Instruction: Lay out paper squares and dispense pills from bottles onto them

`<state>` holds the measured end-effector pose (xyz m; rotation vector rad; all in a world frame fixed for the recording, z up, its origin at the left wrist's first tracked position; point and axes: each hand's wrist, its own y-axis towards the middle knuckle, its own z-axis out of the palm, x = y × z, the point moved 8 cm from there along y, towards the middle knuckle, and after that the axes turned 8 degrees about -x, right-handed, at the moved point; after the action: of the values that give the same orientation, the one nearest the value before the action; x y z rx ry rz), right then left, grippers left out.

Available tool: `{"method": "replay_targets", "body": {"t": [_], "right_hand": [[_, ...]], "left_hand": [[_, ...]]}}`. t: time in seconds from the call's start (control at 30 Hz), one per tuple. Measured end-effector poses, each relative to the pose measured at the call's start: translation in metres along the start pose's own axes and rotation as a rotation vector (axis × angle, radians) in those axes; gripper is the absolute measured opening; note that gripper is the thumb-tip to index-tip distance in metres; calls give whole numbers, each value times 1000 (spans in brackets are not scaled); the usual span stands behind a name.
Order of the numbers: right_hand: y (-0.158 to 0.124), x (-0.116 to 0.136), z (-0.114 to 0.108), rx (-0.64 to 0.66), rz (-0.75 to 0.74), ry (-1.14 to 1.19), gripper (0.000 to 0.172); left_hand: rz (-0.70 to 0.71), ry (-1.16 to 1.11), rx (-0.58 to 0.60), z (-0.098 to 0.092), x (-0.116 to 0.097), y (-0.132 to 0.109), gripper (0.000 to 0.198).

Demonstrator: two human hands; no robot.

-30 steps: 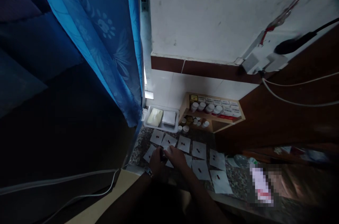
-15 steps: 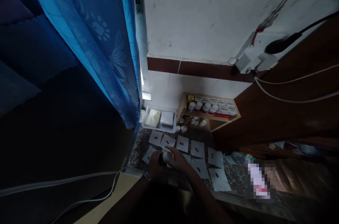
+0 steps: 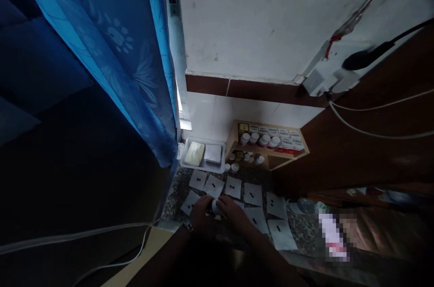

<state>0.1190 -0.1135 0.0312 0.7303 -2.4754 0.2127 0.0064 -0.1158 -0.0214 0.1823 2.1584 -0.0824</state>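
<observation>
Hands: your left hand [image 3: 200, 213] and right hand [image 3: 234, 215] are close together over the papers at the near edge of the desk, nearly touching.
Fingers: the fingers [image 3: 224, 202] of both hands are closed around the bottle; your grip is partly hidden.
Bottle: small white bottle [image 3: 215, 206] sits between your hands, low over the papers; only a small part shows.
Wrist: wristwatch [image 3: 187, 225] on your left wrist.
Papers: white paper squares [image 3: 233, 191] lie in loose rows on the desk, around and under your hands, with small dark pills [image 3: 278, 228] on them.
Desk: speckled stone desk [image 3: 172, 196], dark and granite-like.
Right side: blurred pale item [image 3: 332, 235] near the desk's right side, too pixelated to tell.
Cable: pale cable [image 3: 111, 232] runs low on the left, below the desk edge.
Tray: white tray [image 3: 202, 167] just past the papers, holding a pale yellow pack [image 3: 194, 153] and a white pad [image 3: 213, 153].
Shelf: small wooden shelf [image 3: 267, 144] just right of the tray, holding white bottles [image 3: 264, 141] and labelled boxes [image 3: 288, 138].
Curtain: blue patterned curtain [image 3: 108, 47] hangs along the left.
Wall: white wall [image 3: 244, 20] behind, with a dark brown stripe [image 3: 257, 92].
</observation>
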Motion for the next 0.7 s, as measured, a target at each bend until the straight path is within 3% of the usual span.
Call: {"method": "replay_targets", "body": {"t": [0.17,0.37,0.5,0.57,0.63,0.7], "right_hand": [[-8,-17,-4,-34,-79,8,52],[-11,-28,-7,-106,-65,103,29],[-6,-65,-27,-270,-3,97,30],[1,-102,-37,-366,153,32,35],[4,-149,-42,-441,429,-59,39],[6,-188,-37,-415,664,-115,40]], "left_hand": [[-21,-8,9,7,-7,4,56],[-43,-94,30,6,-6,6,59],[-108,-86,-2,-4,6,3,58],[-142,-107,-49,-10,12,-1,59],[-189,-144,-107,-13,18,-6,59],[-234,-175,-161,-16,22,-11,58]]}}
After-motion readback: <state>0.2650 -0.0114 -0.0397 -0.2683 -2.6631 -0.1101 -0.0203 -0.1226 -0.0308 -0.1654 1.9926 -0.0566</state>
